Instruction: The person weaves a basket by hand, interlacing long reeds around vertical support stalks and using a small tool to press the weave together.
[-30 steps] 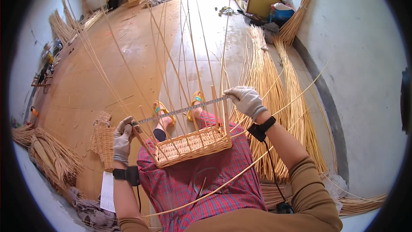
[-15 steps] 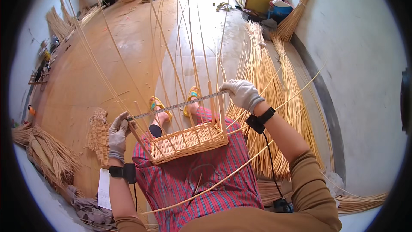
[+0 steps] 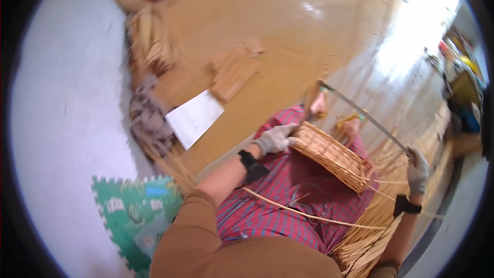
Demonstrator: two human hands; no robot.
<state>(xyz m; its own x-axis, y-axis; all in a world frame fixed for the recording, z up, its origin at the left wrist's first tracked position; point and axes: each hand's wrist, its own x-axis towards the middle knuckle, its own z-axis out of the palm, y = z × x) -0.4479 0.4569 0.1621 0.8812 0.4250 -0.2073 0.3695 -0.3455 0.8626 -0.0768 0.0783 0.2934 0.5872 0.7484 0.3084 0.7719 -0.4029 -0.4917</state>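
A small rectangular wicker basket (image 3: 329, 155) rests tilted on my lap, over a red and blue striped cloth (image 3: 288, 185). My left hand (image 3: 278, 138), in a pale glove, is closed at the basket's left end, its fingers blurred. Off to the right my gloved right hand (image 3: 418, 171) grips one end of a tape measure (image 3: 366, 116). The strip runs out far-left beyond the basket, and its other end is free of my left hand. Motion smears the basket's upright stakes. A long pale cane (image 3: 309, 215) lies across the cloth in front of me.
A white written sheet (image 3: 194, 118) lies on the floor at left, beside a flat woven piece (image 3: 235, 69) and a grey crumpled cloth (image 3: 149, 116). A green foam mat (image 3: 136, 211) is near left. Cane bundles (image 3: 368, 237) lie at right; a white wall (image 3: 77, 98) stands left.
The view has swung to the left and blurred. My left hand has let go of the tape's end and moved to the basket's left end. My right hand still holds the tape.
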